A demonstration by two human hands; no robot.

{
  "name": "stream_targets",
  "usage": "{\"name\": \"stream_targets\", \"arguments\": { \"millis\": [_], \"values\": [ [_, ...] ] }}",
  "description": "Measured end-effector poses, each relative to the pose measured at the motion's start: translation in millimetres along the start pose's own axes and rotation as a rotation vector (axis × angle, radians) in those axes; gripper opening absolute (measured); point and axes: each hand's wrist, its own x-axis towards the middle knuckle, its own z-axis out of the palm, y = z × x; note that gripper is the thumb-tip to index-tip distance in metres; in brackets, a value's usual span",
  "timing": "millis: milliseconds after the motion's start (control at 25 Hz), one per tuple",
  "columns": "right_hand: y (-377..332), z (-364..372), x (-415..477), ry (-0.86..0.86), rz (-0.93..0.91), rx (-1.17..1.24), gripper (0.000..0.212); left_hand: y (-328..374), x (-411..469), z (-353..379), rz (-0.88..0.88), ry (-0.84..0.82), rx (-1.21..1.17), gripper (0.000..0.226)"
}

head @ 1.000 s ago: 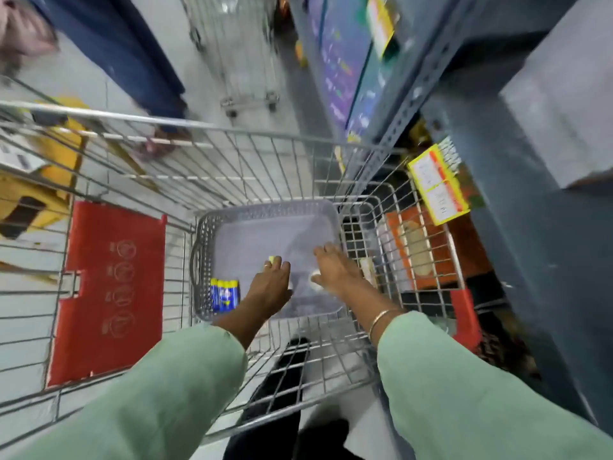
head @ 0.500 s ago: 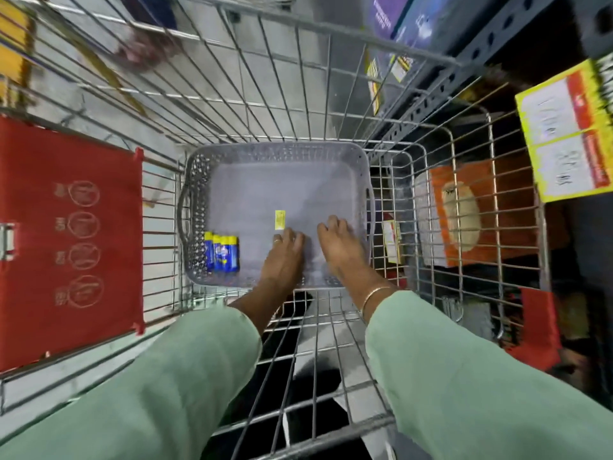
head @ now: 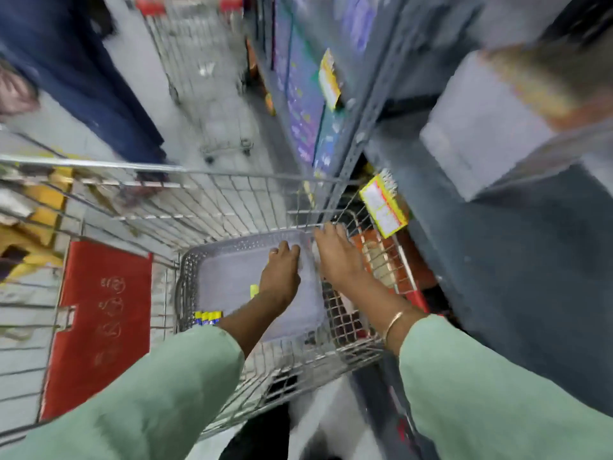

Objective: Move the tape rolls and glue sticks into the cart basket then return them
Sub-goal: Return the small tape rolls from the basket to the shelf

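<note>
A grey plastic basket (head: 186,260) lies in the wire cart (head: 205,197). Several blue-and-yellow glue sticks (head: 208,317) stand side by side in the basket's near-left corner, partly hidden by my left sleeve. My left hand (head: 282,270) hovers palm down over the middle of the basket, fingers curled. Just to its right, my right hand (head: 338,257) reaches over the basket's far-right rim, palm down. The frame is blurred and both palms are hidden, so anything under them cannot be made out. No tape roll shows clearly.
A red flap (head: 99,320) hangs on the cart's left side. Grey shelving (head: 497,260) with a yellow price tag (head: 383,207) rises close on the right, an orange box (head: 374,260) behind the cart wire. Another cart (head: 205,94) and a person in blue (head: 83,78) stand ahead.
Both hands have lifted off the basket floor and moved toward its far-right corner. The view has swung upward and is now blurred.
</note>
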Motion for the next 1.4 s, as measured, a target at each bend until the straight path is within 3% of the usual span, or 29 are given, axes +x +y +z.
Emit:
{"name": "stream_targets", "arguments": {
  "millis": [200, 320, 520, 640, 840, 960, 1080, 1240, 1400],
  "values": [
    [48, -138, -86, 0.247, 0.195, 0.164, 0.034, 123, -32, -63, 0.383, 0.141, -0.019, 0.052],
    [96, -179, -148, 0.329, 0.396, 0.226, 0.034, 194, -46, -65, 0.6, 0.063, 0.038, 0.057],
    [189, -159, -259, 0.286, 0.87, 0.301, 0.041, 307, -69, -18, 0.814, -0.249, 0.197, 0.055],
    [210, -118, -314, 0.234, 1.064, 0.336, 0.042, 343, -89, 20, 0.947, -0.35, 0.297, 0.055],
    [209, -74, -339, 0.154, 1.123, 0.35, 0.044, 351, -100, 52, 0.993, -0.431, 0.384, 0.061],
    [208, -73, -340, 0.128, 1.129, 0.383, 0.068, 342, -91, 50, 1.001, -0.406, 0.328, 0.082],
    [213, -77, -341, 0.083, 1.149, 0.423, 0.09, 333, -76, 45, 0.963, -0.247, 0.253, 0.079],
    [218, -75, -339, -0.027, 1.162, 0.352, 0.074, 321, -53, 47, 0.922, -0.154, 0.235, 0.1],
    [237, -107, -331, 0.026, 1.122, 0.32, 0.053, 311, -40, 55, 0.931, -0.119, 0.273, 0.097]
  ]
}}
